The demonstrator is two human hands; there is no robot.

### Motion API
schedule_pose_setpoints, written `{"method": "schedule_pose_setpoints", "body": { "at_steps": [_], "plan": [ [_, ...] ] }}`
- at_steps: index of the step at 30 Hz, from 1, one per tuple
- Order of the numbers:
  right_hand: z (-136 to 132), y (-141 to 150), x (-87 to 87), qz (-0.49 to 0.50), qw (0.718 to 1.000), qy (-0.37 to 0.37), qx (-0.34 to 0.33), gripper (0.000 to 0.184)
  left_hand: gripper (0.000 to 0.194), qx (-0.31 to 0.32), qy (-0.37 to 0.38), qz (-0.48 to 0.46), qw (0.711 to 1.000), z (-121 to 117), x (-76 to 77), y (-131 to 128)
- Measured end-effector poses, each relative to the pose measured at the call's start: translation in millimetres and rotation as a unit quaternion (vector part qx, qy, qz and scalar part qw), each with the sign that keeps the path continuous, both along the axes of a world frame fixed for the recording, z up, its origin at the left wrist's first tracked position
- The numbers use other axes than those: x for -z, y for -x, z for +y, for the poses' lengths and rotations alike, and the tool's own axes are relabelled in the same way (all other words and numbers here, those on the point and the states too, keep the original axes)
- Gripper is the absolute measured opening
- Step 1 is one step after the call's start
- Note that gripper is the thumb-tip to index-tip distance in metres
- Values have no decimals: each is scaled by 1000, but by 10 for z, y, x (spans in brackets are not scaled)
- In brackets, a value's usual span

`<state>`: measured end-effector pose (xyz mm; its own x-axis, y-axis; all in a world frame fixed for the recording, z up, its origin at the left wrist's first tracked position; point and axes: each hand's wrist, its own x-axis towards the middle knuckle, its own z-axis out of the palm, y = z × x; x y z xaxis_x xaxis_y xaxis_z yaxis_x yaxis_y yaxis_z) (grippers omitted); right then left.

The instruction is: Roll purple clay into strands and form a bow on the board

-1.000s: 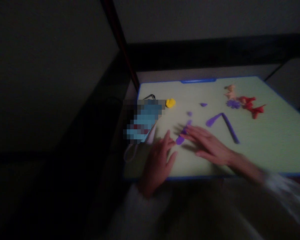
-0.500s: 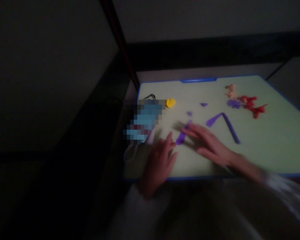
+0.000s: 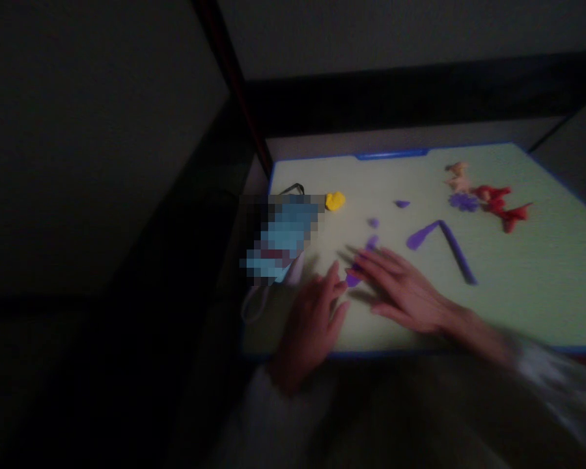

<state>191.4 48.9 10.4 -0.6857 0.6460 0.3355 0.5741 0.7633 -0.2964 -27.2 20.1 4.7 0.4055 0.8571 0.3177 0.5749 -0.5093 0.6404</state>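
Note:
A flat strip of purple modelling clay (image 3: 353, 279) lies on the light table, partly covered by my right hand (image 3: 404, 286). That hand is open, palm down, its fingers stretched across the strip. My left hand (image 3: 315, 319) is open at the strip's near end, with its fingertips touching or very close to it. Just beyond the strip sits a small purple lump (image 3: 374, 223), and another small purple piece (image 3: 402, 204) lies farther right. To the right of my right hand is a bent purple clay piece, with a flat end (image 3: 420, 237) and a long roll (image 3: 458, 253).
A yellow clay lump (image 3: 335, 200) sits near the pixelated blue object (image 3: 283, 238) at the table's left. Toward the back right are red clay shapes (image 3: 512, 218), a purple flower-like piece (image 3: 463, 202) and peach shapes (image 3: 459, 182). The table (image 3: 527, 306) has a blue rim.
My right hand has moved slightly down and back along the purple strip, covering more of its middle. My left hand has barely moved. The view has shifted a little.

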Motion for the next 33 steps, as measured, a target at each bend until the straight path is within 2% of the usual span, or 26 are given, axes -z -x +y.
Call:
{"method": "schedule_pose_setpoints", "body": {
  "at_steps": [2,8,14,20,26,33],
  "plan": [
    [-2,-14,-7,18,1000,-7,4,70,61,-1,1,4,1000,0,-4,0],
    [2,27,-8,-27,1000,6,3,59,61,3,5,3,1000,-2,-8,-2],
    [5,-22,2,39,999,-8,22,64,60,3,3,12,1000,-8,-25,4],
    [4,-21,2,41,999,0,33,62,68,39,10,64,997,11,-76,-23],
    [9,2,-3,4,1000,3,28,59,72,26,16,84,996,12,-81,-27],
    [-4,22,-5,-17,999,-27,23,60,71,24,-6,82,996,8,-76,-23]
  ]
}}
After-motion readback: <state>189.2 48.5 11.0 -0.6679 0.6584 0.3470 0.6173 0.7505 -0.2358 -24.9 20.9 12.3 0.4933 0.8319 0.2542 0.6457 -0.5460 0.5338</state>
